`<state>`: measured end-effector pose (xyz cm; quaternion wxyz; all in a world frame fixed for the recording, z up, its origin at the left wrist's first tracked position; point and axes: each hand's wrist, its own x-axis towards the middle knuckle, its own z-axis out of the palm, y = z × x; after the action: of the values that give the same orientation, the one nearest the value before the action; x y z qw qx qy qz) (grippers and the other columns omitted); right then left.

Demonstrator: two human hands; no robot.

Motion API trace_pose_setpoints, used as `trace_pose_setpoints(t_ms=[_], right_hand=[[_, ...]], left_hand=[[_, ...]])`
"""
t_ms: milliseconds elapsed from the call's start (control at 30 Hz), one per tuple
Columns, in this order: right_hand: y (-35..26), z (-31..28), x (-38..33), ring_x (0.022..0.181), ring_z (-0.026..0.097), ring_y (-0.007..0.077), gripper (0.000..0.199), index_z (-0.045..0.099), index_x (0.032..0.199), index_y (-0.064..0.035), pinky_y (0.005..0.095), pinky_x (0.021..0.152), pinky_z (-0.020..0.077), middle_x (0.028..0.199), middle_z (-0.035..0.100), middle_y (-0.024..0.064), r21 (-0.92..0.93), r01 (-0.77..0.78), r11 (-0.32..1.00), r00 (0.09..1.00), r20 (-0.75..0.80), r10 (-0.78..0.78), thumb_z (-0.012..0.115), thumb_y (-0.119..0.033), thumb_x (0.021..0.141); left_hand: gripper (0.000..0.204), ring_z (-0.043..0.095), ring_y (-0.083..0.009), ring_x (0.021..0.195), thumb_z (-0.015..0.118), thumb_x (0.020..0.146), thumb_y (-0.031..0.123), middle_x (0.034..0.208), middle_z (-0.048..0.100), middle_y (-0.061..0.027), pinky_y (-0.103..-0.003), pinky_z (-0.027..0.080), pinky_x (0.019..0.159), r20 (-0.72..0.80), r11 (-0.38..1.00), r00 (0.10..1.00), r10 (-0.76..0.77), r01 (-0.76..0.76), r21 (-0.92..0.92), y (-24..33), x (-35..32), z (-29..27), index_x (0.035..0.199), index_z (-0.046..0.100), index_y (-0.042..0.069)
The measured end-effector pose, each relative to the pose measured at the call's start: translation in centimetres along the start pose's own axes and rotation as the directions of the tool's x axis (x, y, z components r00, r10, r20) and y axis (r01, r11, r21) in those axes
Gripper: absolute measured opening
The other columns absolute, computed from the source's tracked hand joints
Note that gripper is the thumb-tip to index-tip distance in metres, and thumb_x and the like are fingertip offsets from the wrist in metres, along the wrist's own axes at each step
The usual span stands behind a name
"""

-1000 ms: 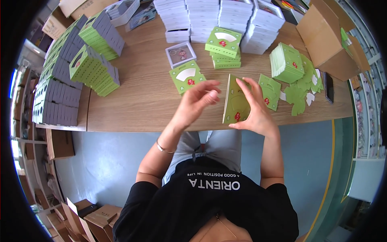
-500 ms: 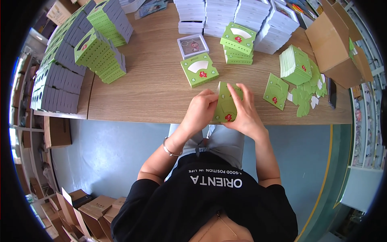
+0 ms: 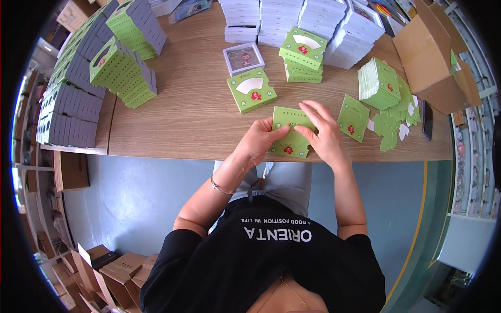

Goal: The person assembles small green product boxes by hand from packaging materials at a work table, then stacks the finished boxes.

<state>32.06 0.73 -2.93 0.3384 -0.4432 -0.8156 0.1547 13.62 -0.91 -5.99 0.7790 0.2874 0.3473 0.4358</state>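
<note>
Fingers of left hand (image 3: 259, 140), right hand (image 3: 322, 133) pinch green sleeve (image 3: 290, 131) — folded box (image 3: 251, 89), flat stack (image 3: 378, 83) nearby.

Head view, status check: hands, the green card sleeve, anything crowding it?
Left hand and right hand both gripping flat green card sleeve on wooden table. Finished green sleeve lies apart. Nothing obstructing.

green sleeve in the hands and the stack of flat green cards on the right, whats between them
One loose flat green card lies on the table between them, in the head view.
</note>
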Motion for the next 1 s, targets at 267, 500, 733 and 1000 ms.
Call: trace_pose_setpoints(t_ms=[267, 500, 733, 1000], right_hand=[[0.9, -0.9, 0.3, 0.086, 0.057, 0.0275, 0.038, 0.063, 0.109, 0.0024, 0.0377, 0.074, 0.0475, 0.094, 0.061, 0.0123, -0.038, 0.109, 0.993, 0.994, -0.014, -0.109, 0.070, -0.021, 0.080], [4.1, 0.2, 0.9, 0.069, 0.060, 0.0333, 0.026, 0.065, 0.084, 0.0021, 0.0391, 0.063, 0.0468, 0.077, 0.059, 0.0156, -0.016, -0.286, 0.958, 0.949, 0.136, 0.286, 0.063, -0.023, 0.088], [6.5, 0.2, 2.1, 0.083, 0.061, 0.0348, 0.021, 0.065, 0.085, 0.0012, 0.0389, 0.070, 0.0473, 0.085, 0.062, 0.0148, 0.174, -0.540, 0.824, 0.827, 0.291, 0.481, 0.065, -0.020, 0.085], [3.2, 0.8, -0.6, 0.105, 0.057, 0.0334, 0.030, 0.059, 0.112, -0.0023, 0.0399, 0.087, 0.0455, 0.116, 0.057, 0.0167, 0.055, -0.277, 0.959, 0.944, -0.172, 0.282, 0.063, -0.004, 0.082]], left_hand=[[0.016, 0.064, -0.0108, 0.077, 0.059, 0.091, 0.008, 0.090, 0.069, -0.0066, -0.026, 0.053, 0.071, 0.007, 0.996, 0.999, 0.049, -0.050, 0.069, 1.5, 0.5, 2.1, 0.102, 0.065, -0.003], [0.030, 0.060, -0.0175, 0.089, 0.065, 0.084, 0.009, 0.111, 0.060, -0.0175, -0.032, 0.052, 0.072, -0.107, 0.409, 0.736, 0.668, -0.243, 0.880, 0.3, 3.6, 2.6, 0.110, 0.056, -0.001], [0.072, 0.028, -0.0303, 0.138, 0.049, 0.090, 0.046, 0.146, 0.032, -0.0195, -0.047, 0.019, 0.112, 0.391, -0.454, 0.845, 0.365, -0.205, 0.867, -2.1, 2.5, 3.7, 0.141, 0.031, -0.001], [0.073, 0.030, -0.0344, 0.135, 0.058, 0.086, 0.040, 0.142, 0.034, -0.0251, -0.043, 0.028, 0.109, 0.355, -0.293, 0.819, 0.450, -0.240, 0.926, -2.2, 4.8, 3.2, 0.136, 0.034, -0.008]])
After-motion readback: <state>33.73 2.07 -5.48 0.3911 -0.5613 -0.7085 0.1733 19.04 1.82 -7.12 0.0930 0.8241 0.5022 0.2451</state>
